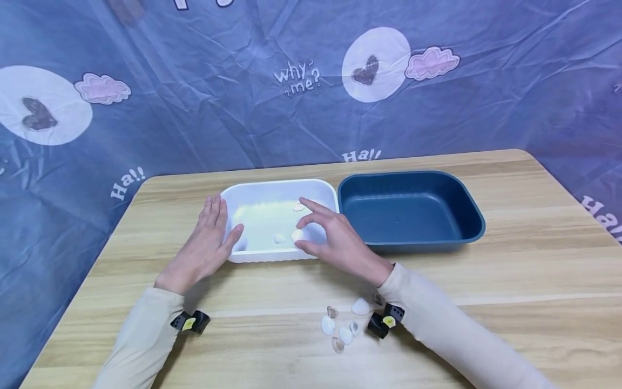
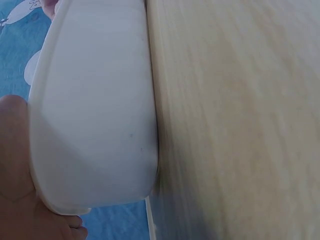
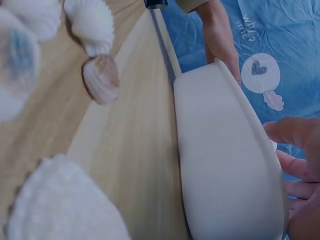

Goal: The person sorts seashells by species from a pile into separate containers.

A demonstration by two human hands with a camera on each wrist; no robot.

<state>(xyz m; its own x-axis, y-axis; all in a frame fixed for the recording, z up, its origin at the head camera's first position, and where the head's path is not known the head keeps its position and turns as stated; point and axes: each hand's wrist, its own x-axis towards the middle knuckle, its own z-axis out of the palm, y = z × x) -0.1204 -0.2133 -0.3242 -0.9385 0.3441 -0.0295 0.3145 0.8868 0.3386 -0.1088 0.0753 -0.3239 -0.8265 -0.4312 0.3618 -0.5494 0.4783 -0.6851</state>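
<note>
A white plastic basin [image 1: 262, 257] stands on the wooden table, with two pale seashells [image 1: 279, 238] visible on its floor. At its left end my left hand [image 1: 206, 237] rests against the rim, fingers straight and thumb over the inside. Over the basin's right part, my right hand [image 1: 335, 237] pinches a small white seashell [image 1: 296, 235] between thumb and index finger. In the right wrist view, that hand's fingers [image 3: 295, 131] show beyond the basin wall, and most of the pinched shell is hidden. Several shells, white [image 1: 328, 324] and brownish [image 1: 337, 344], lie in front.
A dark blue basin [image 1: 473, 229] stands directly right of the white one. The wooden table [image 1: 262, 346] ends at the back against a blue printed cloth [image 1: 272, 124]. Black cameras are strapped at both wrists, the right one [image 1: 378, 326] close to the loose shells.
</note>
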